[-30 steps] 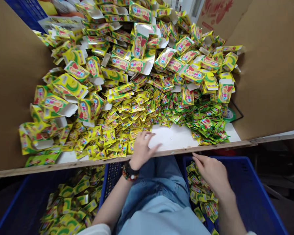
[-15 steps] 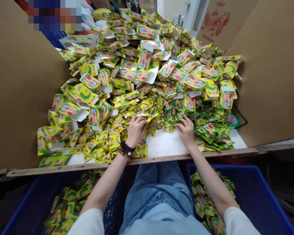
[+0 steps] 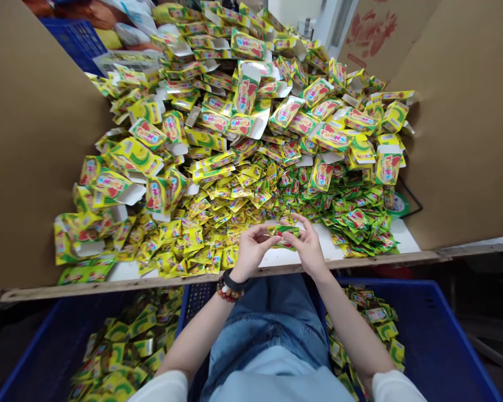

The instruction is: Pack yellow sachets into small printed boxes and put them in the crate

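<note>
My left hand [image 3: 252, 249] and my right hand [image 3: 309, 250] are close together above the white tabletop [image 3: 327, 245]. Pinched between their thumbs and fingers are small green-and-yellow packets [image 3: 283, 230]; fingers hide how many there are. Left of my hands spread loose yellow packets [image 3: 193, 239]. To the right lies a heap of green packets [image 3: 358, 219]. Behind both heaps rises a big pile of small yellow-and-green printed boxes [image 3: 247, 92], many with white end flaps standing open.
Cardboard walls [image 3: 465, 128] enclose the table on both sides, and a wooden strip [image 3: 129, 283] runs along its front edge. Below, a blue crate on the left [image 3: 37, 352] and a blue crate on the right [image 3: 440, 335] hold filled boxes. A blue basket [image 3: 73, 42] stands behind at left.
Both hands have come away from the packet heaps, toward each other and nearer the front edge. They now hold small packets between them.
</note>
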Available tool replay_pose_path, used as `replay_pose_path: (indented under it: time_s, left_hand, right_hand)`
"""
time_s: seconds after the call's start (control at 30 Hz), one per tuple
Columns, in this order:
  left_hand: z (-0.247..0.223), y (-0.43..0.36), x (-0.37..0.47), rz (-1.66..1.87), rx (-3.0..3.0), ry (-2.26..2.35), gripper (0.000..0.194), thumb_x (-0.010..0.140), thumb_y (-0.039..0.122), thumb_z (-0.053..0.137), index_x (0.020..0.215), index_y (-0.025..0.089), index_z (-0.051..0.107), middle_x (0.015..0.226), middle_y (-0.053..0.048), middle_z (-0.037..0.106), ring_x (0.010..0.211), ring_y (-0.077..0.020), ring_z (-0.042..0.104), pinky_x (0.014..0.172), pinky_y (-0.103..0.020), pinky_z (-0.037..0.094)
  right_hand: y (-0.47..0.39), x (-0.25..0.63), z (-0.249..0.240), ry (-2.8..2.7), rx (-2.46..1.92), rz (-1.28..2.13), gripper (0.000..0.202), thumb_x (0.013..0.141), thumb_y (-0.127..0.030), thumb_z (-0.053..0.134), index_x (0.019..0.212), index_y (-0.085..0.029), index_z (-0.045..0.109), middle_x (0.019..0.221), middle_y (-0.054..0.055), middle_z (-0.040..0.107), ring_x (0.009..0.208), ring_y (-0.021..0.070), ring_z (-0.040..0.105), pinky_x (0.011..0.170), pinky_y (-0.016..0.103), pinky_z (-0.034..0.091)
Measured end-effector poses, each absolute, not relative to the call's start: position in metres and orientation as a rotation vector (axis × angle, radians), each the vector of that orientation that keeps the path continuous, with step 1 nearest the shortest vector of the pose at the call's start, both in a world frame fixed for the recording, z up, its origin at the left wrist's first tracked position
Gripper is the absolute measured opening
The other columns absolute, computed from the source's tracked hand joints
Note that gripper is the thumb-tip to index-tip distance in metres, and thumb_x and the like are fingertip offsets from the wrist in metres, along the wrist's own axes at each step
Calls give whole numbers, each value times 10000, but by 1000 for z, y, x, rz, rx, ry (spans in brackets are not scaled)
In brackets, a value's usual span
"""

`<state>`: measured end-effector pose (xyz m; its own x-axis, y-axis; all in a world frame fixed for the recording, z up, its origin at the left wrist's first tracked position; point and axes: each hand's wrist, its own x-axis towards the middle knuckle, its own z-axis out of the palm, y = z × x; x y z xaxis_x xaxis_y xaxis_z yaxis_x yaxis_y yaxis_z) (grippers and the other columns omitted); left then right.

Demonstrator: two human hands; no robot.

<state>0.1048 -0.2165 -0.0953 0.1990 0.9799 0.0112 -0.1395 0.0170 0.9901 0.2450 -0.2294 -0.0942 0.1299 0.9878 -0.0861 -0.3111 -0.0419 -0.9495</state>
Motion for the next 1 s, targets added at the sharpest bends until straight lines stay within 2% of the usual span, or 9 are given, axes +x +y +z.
replay_pose_path:
  time_s: [0.13,0.27,0.37,0.47,0.57,0.67,0.8,0.93,1.0]
  left_hand:
    - [-79,-184,81,1174,1752,1146,354,810,499,679,849,148,713,733,-36,711,636,-161,649,637,-319,553]
    - [-42,-92,37,1443,1832,1491,265,866,397,611,893,141,675,949,-100,662,942,-247,591,920,-467,462]
    - [-20,-24,17,1203,2160,1904,240,779,355,683,899,151,642,1038,-154,618,1122,-335,496,977,-488,396]
    - [-9,3,17,849,2300,2007,178,741,270,673,848,138,621,971,-169,616,1091,-363,511,928,-482,409]
    - [-7,-23,32,1144,2121,1889,125,761,252,646,825,152,605,893,-120,636,957,-297,590,867,-430,462]
    - [-16,-91,57,1528,1662,1401,262,730,345,720,894,176,605,845,-39,659,803,-198,637,765,-336,522]
    - [-42,-188,91,1369,1001,939,394,649,348,820,945,177,623,890,-30,711,773,-167,686,751,-301,573]
    - [-73,-239,104,1274,655,899,374,683,375,820,937,177,629,920,-46,734,796,-174,713,729,-272,595]
    - [-85,-249,104,1243,692,929,403,730,413,786,1016,183,619,978,-62,729,841,-183,716,757,-288,596]
  right_hand:
    - [-235,255,-97,-784,-1090,1293,326,605,-399,858,837,-190,764,744,22,773,625,169,706,634,319,619]
    - [-243,272,-106,-684,-1160,1100,274,578,-343,879,789,-195,786,709,14,771,603,167,709,597,313,624]
    - [-251,277,-110,-655,-1171,1078,258,580,-318,881,787,-193,790,703,17,771,586,163,709,575,304,622]
    - [-255,276,-110,-648,-1155,1093,243,606,-300,873,809,-194,792,736,22,781,616,168,722,606,308,629]
    - [-255,272,-105,-575,-1091,1073,248,603,-283,881,817,-203,788,741,14,783,623,160,724,618,297,629]
    - [-253,266,-93,-432,-950,1072,286,558,-299,907,804,-232,778,728,-8,779,621,152,721,611,297,629]
    - [-251,254,-81,-353,-862,1151,285,577,-307,897,825,-261,764,769,-22,783,658,145,721,642,314,630]
    - [-256,249,-84,-364,-916,1171,266,585,-285,888,819,-251,765,777,-20,784,663,134,713,643,278,613]
    - [-260,252,-87,-388,-957,1192,254,582,-292,886,803,-246,770,775,-10,785,652,145,711,629,289,610]
